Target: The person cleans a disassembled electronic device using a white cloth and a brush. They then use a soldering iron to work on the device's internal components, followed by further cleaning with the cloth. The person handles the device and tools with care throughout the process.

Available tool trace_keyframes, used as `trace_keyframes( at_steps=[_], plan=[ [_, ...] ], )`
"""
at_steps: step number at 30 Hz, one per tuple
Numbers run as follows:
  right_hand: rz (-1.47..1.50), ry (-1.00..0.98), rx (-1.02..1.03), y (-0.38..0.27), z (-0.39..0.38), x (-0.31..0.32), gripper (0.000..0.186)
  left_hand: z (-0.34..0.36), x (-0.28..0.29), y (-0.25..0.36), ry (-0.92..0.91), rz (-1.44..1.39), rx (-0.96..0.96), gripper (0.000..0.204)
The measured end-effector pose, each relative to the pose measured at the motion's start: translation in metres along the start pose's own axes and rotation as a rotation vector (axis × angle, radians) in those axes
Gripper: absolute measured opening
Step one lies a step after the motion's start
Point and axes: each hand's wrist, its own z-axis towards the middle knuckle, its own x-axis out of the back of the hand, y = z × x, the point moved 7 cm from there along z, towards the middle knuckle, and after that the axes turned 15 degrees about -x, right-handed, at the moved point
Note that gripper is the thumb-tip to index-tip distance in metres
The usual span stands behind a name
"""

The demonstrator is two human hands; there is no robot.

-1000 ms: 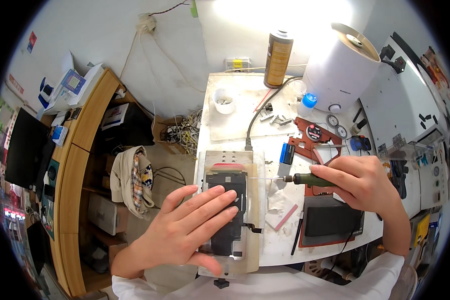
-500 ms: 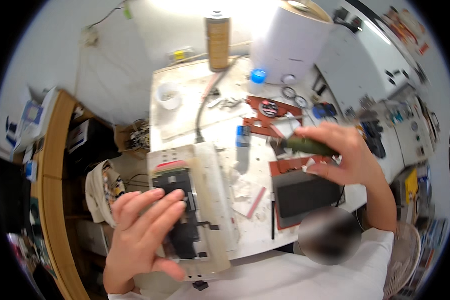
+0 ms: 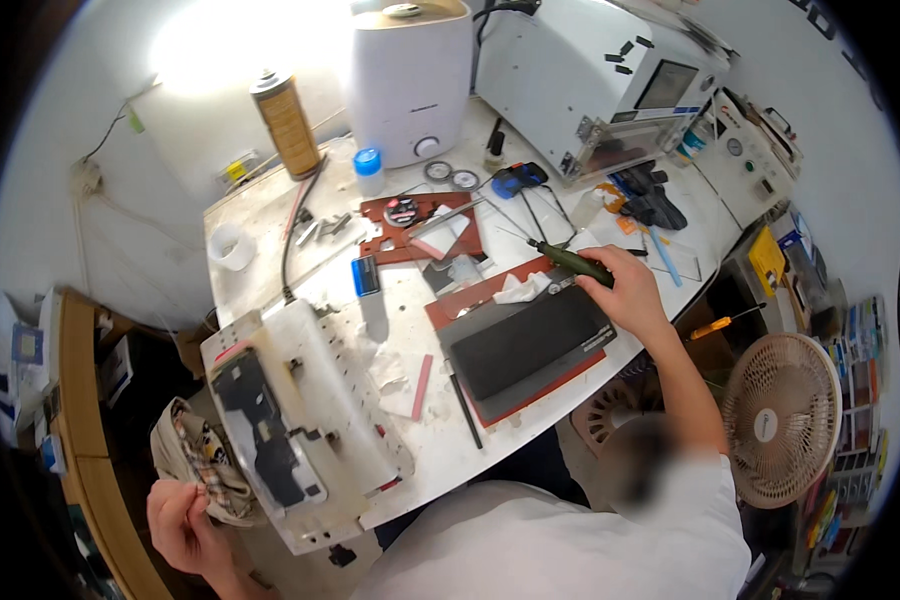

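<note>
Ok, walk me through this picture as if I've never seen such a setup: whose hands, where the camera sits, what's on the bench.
There is no machine: a person works bare-handed, and one wide camera on their head looks down, so straight edges bend. The right hand grips a slim green pen-shaped tool over a dark mat on the white workbench. The left hand is off the bench's lower left, touching a patterned cloth. A white fixture with a black plate sits at the bench's left. Farther back stand a spray can, a white humidifier-like unit and a grey box machine.
</note>
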Motion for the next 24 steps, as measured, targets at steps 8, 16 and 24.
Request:
trace_keyframes(
  at_steps=[8, 16, 24],
  plan=[
    [0.117, -0.013, 0.053, 0.01, 0.014, -0.024, 0.027, -0.118, 0.058, -0.007, 0.294, 0.189, 0.409, 0.066],
    [0.217, 0.04, 0.151, 0.042, 0.012, -0.022, 0.03, -0.192, 0.081, 0.02, 0.227, 0.371, 0.686, 0.043],
    [0.393, 0.338, 0.454, -0.034, -0.02, 0.032, 0.036, -0.266, 0.078, 0.092, 0.24, 0.475, 0.892, 0.033]
  ],
)
